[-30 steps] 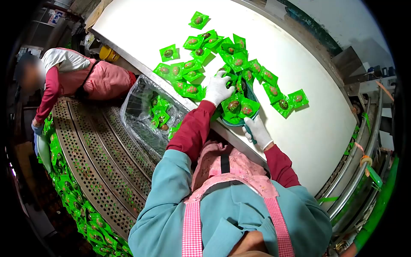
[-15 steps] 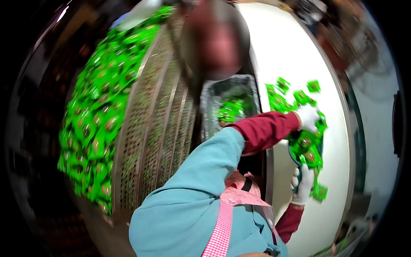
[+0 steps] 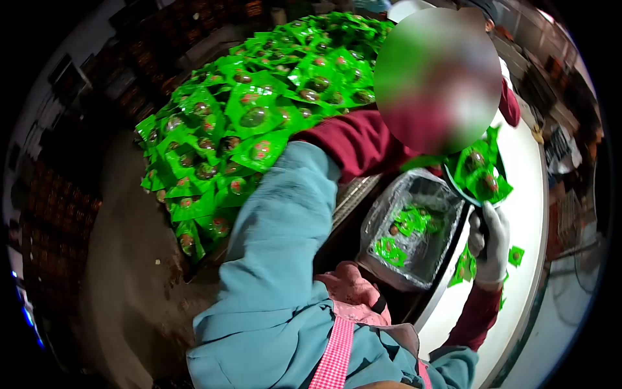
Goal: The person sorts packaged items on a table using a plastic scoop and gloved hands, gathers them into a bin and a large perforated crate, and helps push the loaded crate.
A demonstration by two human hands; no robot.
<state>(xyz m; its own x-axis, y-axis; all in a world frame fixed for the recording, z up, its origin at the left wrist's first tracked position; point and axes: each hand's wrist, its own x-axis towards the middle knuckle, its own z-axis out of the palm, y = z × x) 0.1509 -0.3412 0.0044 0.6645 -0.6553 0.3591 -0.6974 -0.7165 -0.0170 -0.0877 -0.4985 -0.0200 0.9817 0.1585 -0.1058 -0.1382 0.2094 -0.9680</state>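
Note:
My right hand [image 3: 491,245], in a white glove, is closed around the handle of a teal scoop [image 3: 455,187]. Green packets [image 3: 486,185] with round brownish items inside lie in the scoop, near the white table's edge. My left arm [image 3: 366,139] reaches up and to the right, and a blurred patch covers its hand, so what it touches is hidden. Below and left of the scoop stands a plastic-lined bin [image 3: 414,280] with several green packets [image 3: 411,220] at its bottom.
A large heap of green packets [image 3: 253,117] fills the upper left. Beside it runs a metal edge [image 3: 359,194]. Loose packets [image 3: 516,255] lie on the white table [image 3: 528,214]. Another person's red sleeve [image 3: 510,107] shows at the upper right, beside the blur.
The view has swung left, toward the heap. The scoop, held in my right hand, has moved from among the loose packets to beside the bin. My left hand has gone out of sight.

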